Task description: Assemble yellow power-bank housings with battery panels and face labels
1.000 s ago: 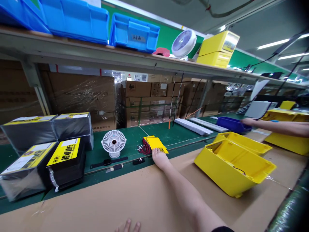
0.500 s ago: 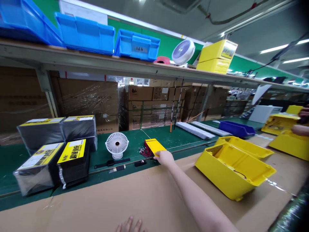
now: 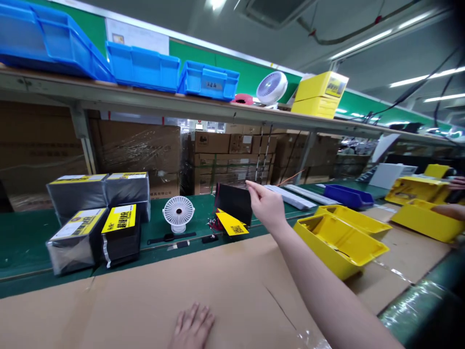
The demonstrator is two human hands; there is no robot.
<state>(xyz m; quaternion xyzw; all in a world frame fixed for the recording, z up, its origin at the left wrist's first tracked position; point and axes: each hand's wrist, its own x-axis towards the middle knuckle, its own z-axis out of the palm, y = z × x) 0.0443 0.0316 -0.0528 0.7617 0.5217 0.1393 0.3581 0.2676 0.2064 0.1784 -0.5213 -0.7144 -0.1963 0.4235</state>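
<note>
My right hand [image 3: 268, 206] reaches over the green bench and pinches the right edge of a thin flat panel [image 3: 235, 202], tipped up with its black face showing. Below it lies a yellow sheet [image 3: 232, 224] with a QR code, beside a bunch of thin red wires [image 3: 215, 222]. My left hand [image 3: 193, 327] rests flat on the brown cardboard [image 3: 145, 300], fingers spread, holding nothing. A small white fan [image 3: 178, 213] stands to the left of the panel, with a black watch-like strap [image 3: 169, 237] in front of it.
Wrapped packs [image 3: 77, 232] with yellow labels stand at left. Yellow plastic housings [image 3: 334, 247] and a dark blue bin [image 3: 347, 196] are at right, where a co-worker's hand [image 3: 450, 211] touches another yellow housing [image 3: 425, 220]. Overhead, a shelf [image 3: 152, 104] carries blue bins [image 3: 143, 68].
My right hand has risen and lifted the panel from flat to tipped up, uncovering the QR-coded yellow sheet. More of my left hand shows on the cardboard.
</note>
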